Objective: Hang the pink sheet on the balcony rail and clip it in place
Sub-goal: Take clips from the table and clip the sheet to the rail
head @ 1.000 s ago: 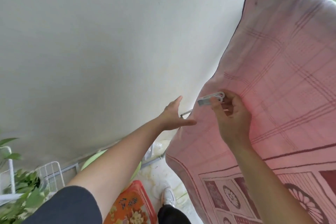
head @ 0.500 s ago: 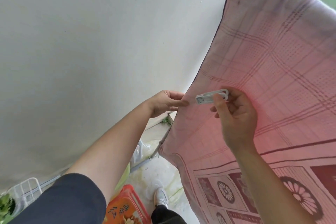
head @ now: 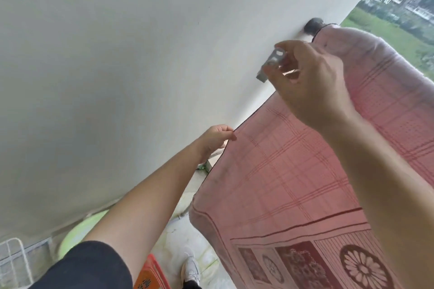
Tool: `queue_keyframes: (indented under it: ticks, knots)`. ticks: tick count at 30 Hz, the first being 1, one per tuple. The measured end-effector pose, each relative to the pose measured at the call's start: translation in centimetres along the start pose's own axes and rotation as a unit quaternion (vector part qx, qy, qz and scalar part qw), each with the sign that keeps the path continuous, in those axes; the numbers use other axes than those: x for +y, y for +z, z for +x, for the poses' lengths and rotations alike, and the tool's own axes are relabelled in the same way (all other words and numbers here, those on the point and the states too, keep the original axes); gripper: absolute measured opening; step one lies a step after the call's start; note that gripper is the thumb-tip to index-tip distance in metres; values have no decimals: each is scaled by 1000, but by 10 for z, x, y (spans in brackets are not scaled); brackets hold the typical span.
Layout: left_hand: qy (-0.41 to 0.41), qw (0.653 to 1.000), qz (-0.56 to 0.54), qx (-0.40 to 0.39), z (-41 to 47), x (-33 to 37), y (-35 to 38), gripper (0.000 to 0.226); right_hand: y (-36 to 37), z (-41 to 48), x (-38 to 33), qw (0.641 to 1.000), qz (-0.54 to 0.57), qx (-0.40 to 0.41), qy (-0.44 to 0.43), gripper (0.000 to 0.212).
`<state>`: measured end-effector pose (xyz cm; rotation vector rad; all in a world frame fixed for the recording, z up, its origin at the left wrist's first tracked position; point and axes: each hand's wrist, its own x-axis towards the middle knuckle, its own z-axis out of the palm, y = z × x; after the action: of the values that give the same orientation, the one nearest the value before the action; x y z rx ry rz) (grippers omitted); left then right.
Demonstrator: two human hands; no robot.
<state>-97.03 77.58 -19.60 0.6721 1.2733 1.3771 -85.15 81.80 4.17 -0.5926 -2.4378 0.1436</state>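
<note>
Right hand (head: 312,82) up since half a second ago: it was level with the left hand against the sheet's mid edge, now sits high, close to the rail's wall end, clip (head: 272,63) still with it. Left hand (head: 215,139) has kept its place on the sheet edge. Head view, only one. Sheet (head: 293,183): pink, checked, with darker flower panels low down; draped over the rail (head: 313,26) at upper right and hanging toward the floor, dark-trimmed left edge running just beside the wall (head: 117,77). Only the rail's dark end shows, where it meets the wall; the rest is under cloth. Right hand pinches the pale clip between thumb and fingers, clip pointing down-left, off the sheet and in front of the wall; blurred, so cannot tell whether its mouth is spread. Left hand pinches the sheet's left edge, fingers curled, arm stretched out from a dark sleeve (head: 89,267). Floor below: white shoe (head: 191,270), orange crate (head: 152,274) beside it, green basin (head: 79,232) against the wall's foot, white wire rack (head: 14,260) at lower left. Green fields (head: 387,37) and buildings beyond the rail, upper right corner.
</note>
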Motion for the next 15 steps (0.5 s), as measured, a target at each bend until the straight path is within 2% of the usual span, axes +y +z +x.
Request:
queue_keyframes:
  ticks: [3,6,8,11,15]
  knots:
    - [-15,999,-28,-43,11,16,18,38,0,28,-2,979,-158,-119,-41,33]
    - [-17,992,-14,-125,15,23,35,70,-4,43,-6,962,-231,-124,-68,34]
    - [7,987,-32,-158,16,17,43,67,-8,50,-8,956,-262,-115,-66,36]
    - [19,981,-112,-157,19,5,43,69,-8,53,-7,956,-261,-122,-61,36]
    - [22,978,-180,-108,23,4,32,59,3,48,-7,959,-229,-154,-61,30]
